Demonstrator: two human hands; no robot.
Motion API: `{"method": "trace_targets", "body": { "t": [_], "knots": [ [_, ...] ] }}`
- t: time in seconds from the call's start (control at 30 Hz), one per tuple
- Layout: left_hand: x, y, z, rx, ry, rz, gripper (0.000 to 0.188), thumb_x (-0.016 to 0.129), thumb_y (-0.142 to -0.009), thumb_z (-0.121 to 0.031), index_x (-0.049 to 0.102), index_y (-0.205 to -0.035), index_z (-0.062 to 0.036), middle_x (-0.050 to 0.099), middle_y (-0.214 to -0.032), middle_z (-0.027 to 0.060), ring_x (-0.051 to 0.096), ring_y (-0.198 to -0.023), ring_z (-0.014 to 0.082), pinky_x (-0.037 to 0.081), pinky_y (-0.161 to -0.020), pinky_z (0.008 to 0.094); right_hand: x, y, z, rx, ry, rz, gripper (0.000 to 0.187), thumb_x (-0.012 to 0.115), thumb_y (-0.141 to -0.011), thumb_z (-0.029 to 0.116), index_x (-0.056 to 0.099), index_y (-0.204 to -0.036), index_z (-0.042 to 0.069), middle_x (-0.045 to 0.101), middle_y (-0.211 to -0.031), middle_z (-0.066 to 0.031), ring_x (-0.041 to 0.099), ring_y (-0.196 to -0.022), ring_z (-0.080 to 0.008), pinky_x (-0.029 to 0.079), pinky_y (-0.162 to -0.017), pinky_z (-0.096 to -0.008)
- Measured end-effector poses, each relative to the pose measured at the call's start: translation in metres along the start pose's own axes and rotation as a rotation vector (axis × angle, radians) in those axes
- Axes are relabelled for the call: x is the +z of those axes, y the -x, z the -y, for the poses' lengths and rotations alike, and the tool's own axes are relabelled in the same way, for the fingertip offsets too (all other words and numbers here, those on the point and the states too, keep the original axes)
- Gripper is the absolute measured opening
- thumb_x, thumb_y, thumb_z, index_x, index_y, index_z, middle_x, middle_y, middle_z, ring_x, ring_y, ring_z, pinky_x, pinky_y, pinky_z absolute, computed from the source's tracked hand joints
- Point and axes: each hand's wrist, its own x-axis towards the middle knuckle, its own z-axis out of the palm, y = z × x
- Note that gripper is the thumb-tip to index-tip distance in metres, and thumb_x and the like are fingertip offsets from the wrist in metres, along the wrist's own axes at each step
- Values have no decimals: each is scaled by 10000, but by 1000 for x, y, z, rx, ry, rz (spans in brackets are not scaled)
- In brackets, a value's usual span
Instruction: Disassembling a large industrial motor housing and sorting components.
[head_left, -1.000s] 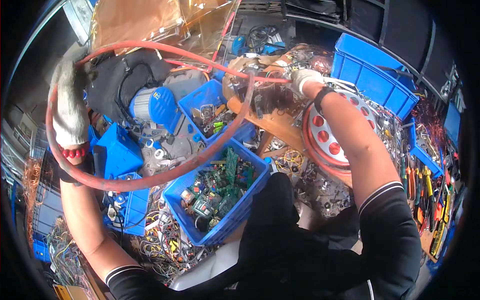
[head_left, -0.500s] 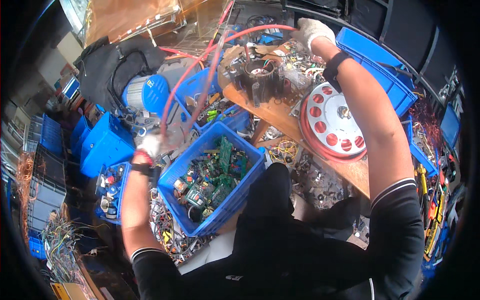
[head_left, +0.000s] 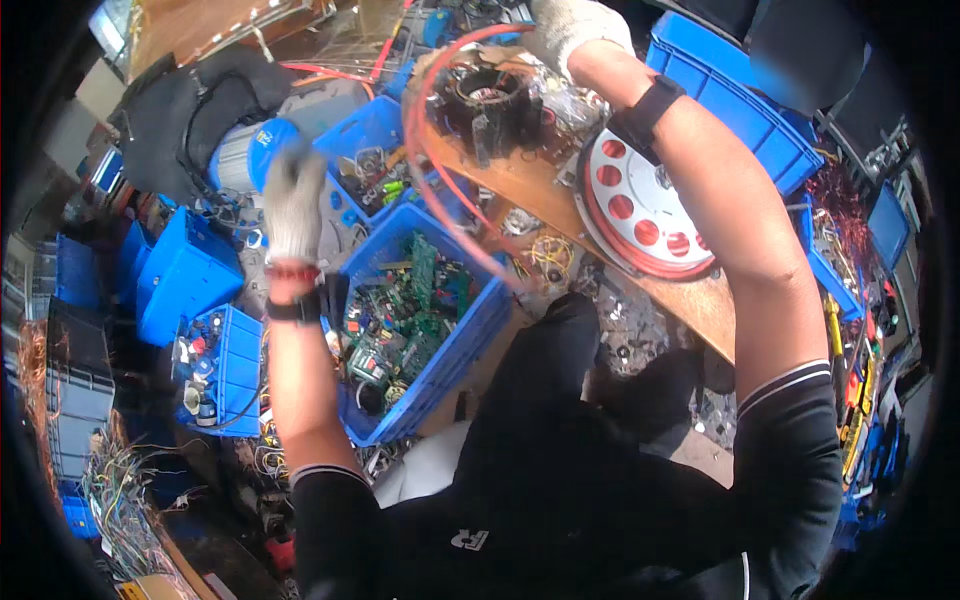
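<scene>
A red cable (head_left: 412, 120) leaves my gloved right hand (head_left: 575, 38), which is closed around it at the top. From there the cable bends left and down, its lower part smeared by motion over the blue crate (head_left: 425, 410). My gloved left hand (head_left: 295, 205), blurred, is raised left of that crate with its fingers stretched upward; no cable shows in it. Below my right forearm a silver reel (head_left: 635, 185) with round holes and red cable wound on it lies on a wooden board (head_left: 680, 310).
Green circuit boards (head_left: 415, 330) fill the near blue crate. A dark round motor part (head_left: 490, 100) stands at the board's far end. A blue motor (head_left: 250, 155) lies at the far left. Another blue crate (head_left: 735, 110) stands at the right, and loose wires (head_left: 135, 510) lie lower left.
My left hand has let go of the red cable and moved up. The cable's loose part has swung right across the crate. My right hand has shifted slightly left and up in view.
</scene>
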Motion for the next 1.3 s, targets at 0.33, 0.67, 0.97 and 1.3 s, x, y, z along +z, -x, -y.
{"method": "trace_targets", "body": {
  "t": [0.33, 0.67, 0.97, 1.3],
  "knots": [
    [161, -77, -156, 784, -716, 599, 467, 569, -955, -436, 631, -1212, -51, 674, -1144, 202, 632, -1071, 394, 492, -932, 439, -7, 40, -10, -95, 5, -94, 282, 598, -894, 299, 723, -1072, 119, 733, -1019, -167, 711, -961, -354, 567, -814, -451],
    [105, -100, -135, 753, -668, 326, 511, 540, -993, -444, 628, -1261, -18, 652, -1251, 201, 591, -1214, 347, 451, -1029, 412, 78, 164, -30, -195, 94, 191, 227, 587, -886, 292, 681, -970, 103, 723, -784, -124, 707, -648, -280, 547, -544, -452],
    [20, -136, -136, 662, -739, 29, 603, 509, -987, -499, 588, -1338, -16, 627, -1301, 226, 576, -1233, 376, 433, -1040, 425, 99, 197, -45, -202, 123, 159, 200, 554, -885, 217, 728, -955, 149, 727, -778, -71, 724, -697, -246, 558, -603, -468],
    [-19, -151, -103, 708, -641, -13, 518, 502, -1027, -437, 618, -1290, -7, 641, -1254, 235, 587, -1223, 359, 430, -1040, 393, 10, 236, -79, 114, -32, 9, 308, 674, -860, 293, 667, -1097, 96, 701, -906, -181, 697, -826, -383, 565, -763, -453]
  ]
}}
